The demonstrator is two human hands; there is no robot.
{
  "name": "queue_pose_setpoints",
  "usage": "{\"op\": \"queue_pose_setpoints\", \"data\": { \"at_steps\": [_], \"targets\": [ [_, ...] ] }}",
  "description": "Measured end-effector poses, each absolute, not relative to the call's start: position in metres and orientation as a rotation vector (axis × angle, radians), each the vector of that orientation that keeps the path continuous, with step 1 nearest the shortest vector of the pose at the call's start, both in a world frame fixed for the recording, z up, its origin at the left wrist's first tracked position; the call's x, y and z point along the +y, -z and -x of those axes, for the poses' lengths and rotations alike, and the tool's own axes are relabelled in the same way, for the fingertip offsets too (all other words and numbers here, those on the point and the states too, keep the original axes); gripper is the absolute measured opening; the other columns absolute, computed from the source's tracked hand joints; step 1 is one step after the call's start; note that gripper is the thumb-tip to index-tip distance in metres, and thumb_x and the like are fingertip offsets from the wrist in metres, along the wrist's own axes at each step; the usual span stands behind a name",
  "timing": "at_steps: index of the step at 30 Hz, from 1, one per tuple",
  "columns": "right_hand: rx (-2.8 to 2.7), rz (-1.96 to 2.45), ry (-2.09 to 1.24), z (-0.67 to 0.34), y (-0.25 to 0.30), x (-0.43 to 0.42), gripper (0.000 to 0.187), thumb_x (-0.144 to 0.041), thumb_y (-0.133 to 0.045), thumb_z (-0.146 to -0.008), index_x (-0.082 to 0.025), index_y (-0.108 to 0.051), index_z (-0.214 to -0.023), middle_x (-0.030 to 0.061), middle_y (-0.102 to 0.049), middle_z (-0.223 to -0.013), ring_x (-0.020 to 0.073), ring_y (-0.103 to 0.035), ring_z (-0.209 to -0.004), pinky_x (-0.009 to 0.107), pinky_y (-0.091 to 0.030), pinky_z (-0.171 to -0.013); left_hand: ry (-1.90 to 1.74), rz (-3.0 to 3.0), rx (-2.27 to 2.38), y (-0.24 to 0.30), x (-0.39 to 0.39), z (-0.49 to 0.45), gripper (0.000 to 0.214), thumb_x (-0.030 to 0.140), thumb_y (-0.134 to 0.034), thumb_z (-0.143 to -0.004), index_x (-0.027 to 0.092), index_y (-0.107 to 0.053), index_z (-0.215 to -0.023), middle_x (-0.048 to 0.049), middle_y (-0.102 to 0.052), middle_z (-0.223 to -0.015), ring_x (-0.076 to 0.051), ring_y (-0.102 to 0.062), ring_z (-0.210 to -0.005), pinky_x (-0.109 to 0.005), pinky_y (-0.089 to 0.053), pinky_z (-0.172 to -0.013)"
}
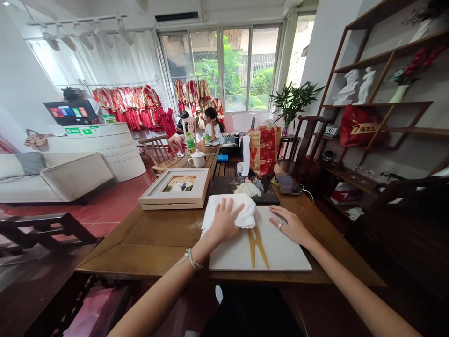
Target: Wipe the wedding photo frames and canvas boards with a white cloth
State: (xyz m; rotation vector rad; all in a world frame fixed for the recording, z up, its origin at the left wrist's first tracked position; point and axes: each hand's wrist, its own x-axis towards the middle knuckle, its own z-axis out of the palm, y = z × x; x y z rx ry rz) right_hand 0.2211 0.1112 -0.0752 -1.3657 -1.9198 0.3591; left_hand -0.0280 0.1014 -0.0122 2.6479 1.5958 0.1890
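A folded white towel point(247, 206) lies across the far left part of a white board point(284, 255) on the wooden table. My left hand point(226, 219) rests on top of the towel, palm down and fingers spread. At the right side of the board my right hand point(289, 225) lies flat with its fingers stretched out, a ring on one of them. Between the hands, a yellow two-pronged flat piece point(257, 250) sits on the board, its upper end partly under the towel. What the piece is, I cannot tell.
Left of the towel are stacked picture frames point(175, 187). Beyond the board lies a dark tray point(228, 185); a phone point(289, 185) is to its right. Farther back stand a white teapot point(198, 160), a red-and-brown paper bag point(263, 150) and a seated person point(213, 125).
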Motion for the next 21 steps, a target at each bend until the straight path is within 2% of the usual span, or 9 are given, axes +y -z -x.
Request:
{"op": "queue_pose_setpoints", "data": {
  "at_steps": [5,12,15,21],
  "targets": [
    [-1.935,1.345,-0.328,-0.220,0.077,0.112,0.037,-0.038,-0.052,-0.081,-0.017,-0.062,-0.110,0.0116,-0.058,-0.122,0.0247,-0.052,-0.115,0.043,-0.039,-0.100,-0.150,-2.585,1.603,0.009,0.067,0.037,0.082,0.010,-0.052,-0.063,0.023,-0.029,-0.140,-0.0132,-0.021,-0.147,-0.038,-0.009,-0.133,-0.050,-0.014,-0.105],
    [-1.929,1.334,-0.289,-0.219,0.079,0.113,0.034,-0.035,-0.052,-0.081,-0.019,-0.062,-0.109,0.0110,-0.059,-0.121,0.0244,-0.053,-0.113,0.044,-0.040,-0.099,-0.099,-2.460,1.561,0.011,-0.013,0.050,0.102,0.005,-0.047,-0.045,0.030,-0.024,-0.141,-0.0036,-0.006,-0.151,-0.034,0.004,-0.135,-0.052,-0.009,-0.106],
    [-1.930,1.314,-0.290,-0.219,0.079,0.113,0.033,-0.036,-0.053,-0.080,-0.021,-0.063,-0.107,0.0099,-0.060,-0.120,0.0245,-0.054,-0.112,0.045,-0.040,-0.099,-0.136,-2.471,1.601,0.013,-0.001,0.047,0.096,0.007,-0.049,-0.050,0.031,-0.027,-0.140,-0.0050,-0.012,-0.150,-0.034,-0.003,-0.135,-0.051,-0.013,-0.105],
    [-1.939,1.307,-0.319,-0.221,0.078,0.113,0.032,-0.036,-0.053,-0.080,-0.021,-0.064,-0.106,0.0098,-0.060,-0.120,0.0242,-0.054,-0.113,0.044,-0.040,-0.099,-0.174,-2.547,1.793,0.011,0.087,0.033,0.073,0.021,-0.053,-0.069,0.026,-0.033,-0.138,-0.0118,-0.033,-0.141,-0.038,-0.023,-0.129,-0.052,-0.025,-0.097]
  ]
}}
